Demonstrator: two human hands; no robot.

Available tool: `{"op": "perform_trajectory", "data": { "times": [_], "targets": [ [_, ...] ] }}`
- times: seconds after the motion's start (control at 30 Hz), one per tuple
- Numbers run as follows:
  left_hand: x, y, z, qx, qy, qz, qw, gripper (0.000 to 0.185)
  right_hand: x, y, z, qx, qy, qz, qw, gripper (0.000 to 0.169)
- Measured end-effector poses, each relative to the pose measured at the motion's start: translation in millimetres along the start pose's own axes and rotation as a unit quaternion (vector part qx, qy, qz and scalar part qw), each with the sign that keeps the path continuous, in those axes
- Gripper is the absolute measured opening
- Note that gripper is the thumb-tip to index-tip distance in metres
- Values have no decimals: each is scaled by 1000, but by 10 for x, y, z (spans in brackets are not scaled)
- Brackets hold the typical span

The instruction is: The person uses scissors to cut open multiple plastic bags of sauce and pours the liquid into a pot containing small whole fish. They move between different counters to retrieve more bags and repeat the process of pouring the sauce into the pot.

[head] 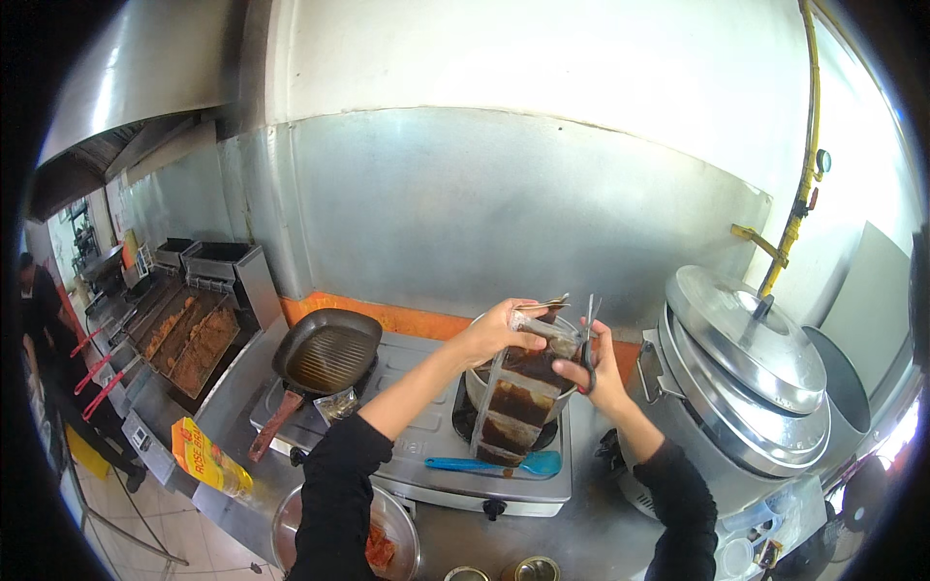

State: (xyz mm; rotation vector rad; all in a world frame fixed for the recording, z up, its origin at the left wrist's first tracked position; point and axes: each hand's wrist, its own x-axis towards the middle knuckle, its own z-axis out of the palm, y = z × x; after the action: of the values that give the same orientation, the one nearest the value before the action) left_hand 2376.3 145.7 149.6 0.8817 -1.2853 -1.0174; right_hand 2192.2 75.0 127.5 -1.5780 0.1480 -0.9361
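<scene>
My left hand [500, 334] grips the upper end of a strip of clear sachets [517, 407] filled with a dark brown sauce-like content. The strip hangs down in front of a metal pot [476, 392] on the right burner and hides much of it. Scissors [587, 341] with dark handles are in my right hand [604, 374], their blades pointing up beside the top of the strip. The right fingers are close to the sachets; whether they touch them I cannot tell. Below the strip's lower end, a blue spatula [541, 463] lies across the stove front.
A square grill pan [327, 348] occupies the left burner of the gas stove [429, 407], beside a small packet [336, 404]. A steel bowl [407, 523] with red pieces and a yellow pouch [207, 457] stand front left. Large lidded pots [741, 407] rise at right. Fryers [196, 319] and a person [43, 312] are farther left.
</scene>
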Motion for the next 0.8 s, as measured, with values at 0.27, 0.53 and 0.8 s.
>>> {"op": "perform_trajectory", "data": {
  "times": [0.27,0.53,0.8],
  "targets": [
    [-179,-330,-157,145,13,-62,987,102,190,184,189,235,196,69,949,62],
    [-390,-153,385,232,29,166,958,33,264,-62,282,170,193,55,965,37],
    [-458,-1,486,157,62,111,979,36,119,-442,366,100,130,83,983,41]
  ]
}}
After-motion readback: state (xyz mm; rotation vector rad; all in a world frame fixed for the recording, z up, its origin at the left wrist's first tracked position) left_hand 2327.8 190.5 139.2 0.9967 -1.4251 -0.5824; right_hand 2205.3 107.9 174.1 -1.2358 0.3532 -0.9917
